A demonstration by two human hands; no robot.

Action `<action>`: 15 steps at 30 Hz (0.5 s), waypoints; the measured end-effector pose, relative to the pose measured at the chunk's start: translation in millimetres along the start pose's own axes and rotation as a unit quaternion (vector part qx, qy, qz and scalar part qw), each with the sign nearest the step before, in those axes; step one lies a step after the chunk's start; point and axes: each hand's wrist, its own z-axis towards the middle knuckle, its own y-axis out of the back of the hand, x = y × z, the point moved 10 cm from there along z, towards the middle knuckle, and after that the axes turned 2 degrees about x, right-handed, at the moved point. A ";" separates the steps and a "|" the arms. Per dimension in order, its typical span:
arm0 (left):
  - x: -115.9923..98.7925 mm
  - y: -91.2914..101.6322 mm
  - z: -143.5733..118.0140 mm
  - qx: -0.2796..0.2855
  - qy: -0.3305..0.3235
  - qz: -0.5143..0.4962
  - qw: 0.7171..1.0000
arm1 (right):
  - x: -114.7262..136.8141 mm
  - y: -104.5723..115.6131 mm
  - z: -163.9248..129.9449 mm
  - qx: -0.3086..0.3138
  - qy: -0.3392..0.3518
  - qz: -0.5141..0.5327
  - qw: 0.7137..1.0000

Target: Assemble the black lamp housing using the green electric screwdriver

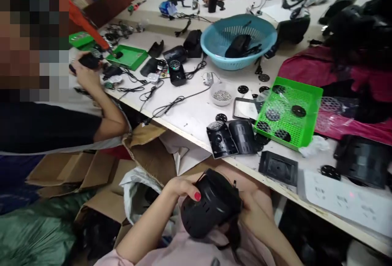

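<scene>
The left hand point(180, 188) curls its fingers over the top edge of a black slotted housing point(210, 205), thumb pressed to its side, while the right hand point(254, 217) cups the far side, its fingers mostly hidden behind it. The housing sits in the person's lap, below the edge of the white table point(190, 115). On the table just beyond lie two similar black casings point(232, 137), beside a green tray point(306, 111) of black discs.

Place: small assembly workshop. You sit at a long white counter point(190, 115) strewn with black plastic housings point(232, 137), perforated discs point(298, 111), loose wires point(171, 105) and a bowl of small metal parts point(221, 95). Green sorting trays point(306, 135), a blue basket point(214, 49), cardboard boxes point(101, 168) on the floor. Co-workers' hands point(84, 72) assemble alongside you.
</scene>
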 end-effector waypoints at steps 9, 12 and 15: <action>47.3 136.3 -152.1 -0.267 0.136 0.226 0.927 | -69.6 -32.1 102.8 0.031 0.022 -0.136 0.990; 78.7 167.0 -166.8 -0.298 0.158 0.263 0.904 | -78.6 -29.5 121.9 0.046 0.012 -0.174 0.984; 103.4 187.2 -158.8 -0.312 0.134 0.280 0.898 | -78.3 -31.0 130.2 0.056 0.032 -0.174 0.983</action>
